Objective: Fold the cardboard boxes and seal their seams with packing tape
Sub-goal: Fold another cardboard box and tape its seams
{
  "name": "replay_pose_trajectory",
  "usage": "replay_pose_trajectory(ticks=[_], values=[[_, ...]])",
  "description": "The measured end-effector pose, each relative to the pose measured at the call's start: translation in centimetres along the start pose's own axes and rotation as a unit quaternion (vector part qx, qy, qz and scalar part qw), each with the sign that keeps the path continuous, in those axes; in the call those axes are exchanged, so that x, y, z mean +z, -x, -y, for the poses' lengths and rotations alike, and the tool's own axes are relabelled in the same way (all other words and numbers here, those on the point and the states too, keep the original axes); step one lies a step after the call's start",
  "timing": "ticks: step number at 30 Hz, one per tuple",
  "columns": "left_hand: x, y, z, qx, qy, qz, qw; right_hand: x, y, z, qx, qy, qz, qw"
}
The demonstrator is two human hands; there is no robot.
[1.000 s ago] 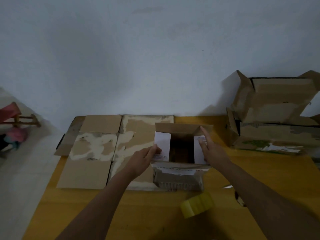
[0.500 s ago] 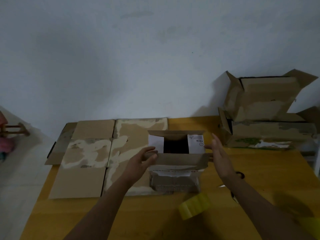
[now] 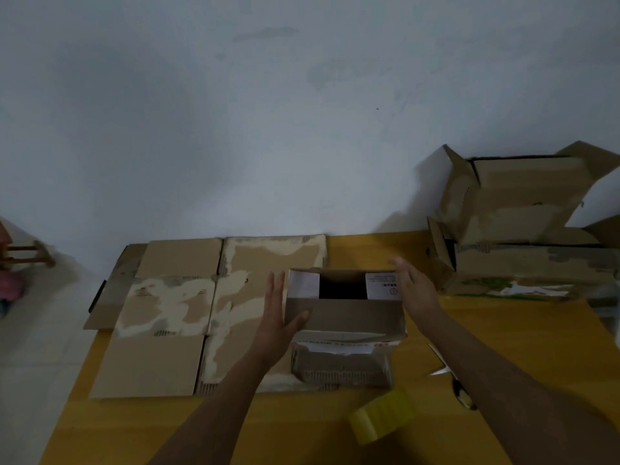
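Note:
A small cardboard box (image 3: 345,360) stands on the yellow table (image 3: 503,347) in front of me. Its near flap (image 3: 349,317) is folded over the opening, and a dark gap (image 3: 342,287) shows behind it between two white-faced side flaps. My left hand (image 3: 278,317) lies flat along the box's left side, fingers straight, thumb on the near flap. My right hand (image 3: 414,288) presses with straight fingers against the right side flap. A roll of yellowish packing tape (image 3: 382,419) lies on the table near me.
Flattened cardboard boxes (image 3: 174,313) lie at the left, partly under the small box. Two opened boxes (image 3: 523,250) are stacked at the back right against the wall. Scissors (image 3: 453,380) lie on the table under my right forearm. The table's left edge drops to a pale floor.
The near flap has come down over the opening, narrowing the dark gap. Both hands moved from the flaps to the box's outer sides, fingers straightened. The camera tilted slightly.

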State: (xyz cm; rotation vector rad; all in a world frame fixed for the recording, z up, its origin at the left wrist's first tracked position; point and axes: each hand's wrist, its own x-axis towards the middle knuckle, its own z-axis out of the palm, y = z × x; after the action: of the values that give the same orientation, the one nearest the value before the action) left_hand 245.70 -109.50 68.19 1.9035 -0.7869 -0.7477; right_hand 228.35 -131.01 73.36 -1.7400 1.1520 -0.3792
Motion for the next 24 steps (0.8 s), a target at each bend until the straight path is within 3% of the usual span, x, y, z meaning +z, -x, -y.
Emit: replay_pose_trajectory(ticks=[3,7,8,10,12,14,19,22,24], values=[[0.6,-0.1,0.0,0.032,-0.050,0.017,0.998,0.1,0.0,-2.3,-0.023,0.066,0.000,0.998],[0.8,-0.2,0.3,0.082,-0.128,-0.017,0.988,0.5,0.6,-5.0,-0.084,0.098,0.034,0.991],[0.7,-0.3,0.5,0.115,-0.193,-0.018,0.974,0.5,0.8,-5.2,-0.087,0.097,0.038,0.991],[0.8,-0.8,0.9,0.191,-0.356,-0.002,0.915,0.3,0.5,-5.4,-0.092,0.092,0.043,0.991],[1.3,-1.3,0.5,0.222,-0.436,0.042,0.871,0.1,0.2,-5.3,-0.091,0.082,0.051,0.991],[1.8,-1.5,0.3,0.221,-0.479,0.082,0.846,0.1,0.2,-5.2,-0.098,0.085,0.052,0.990],[1.7,-1.5,1.2,0.250,-0.533,0.077,0.805,-0.1,1.6,-4.7,-0.113,0.142,0.082,0.980],[1.7,-1.6,1.1,0.251,-0.540,0.074,0.800,0.2,4.3,-4.5,-0.229,0.210,-0.013,0.950],[1.8,-1.6,1.1,0.252,-0.543,0.077,0.797,0.7,6.8,-4.3,-0.276,0.206,-0.010,0.939]])
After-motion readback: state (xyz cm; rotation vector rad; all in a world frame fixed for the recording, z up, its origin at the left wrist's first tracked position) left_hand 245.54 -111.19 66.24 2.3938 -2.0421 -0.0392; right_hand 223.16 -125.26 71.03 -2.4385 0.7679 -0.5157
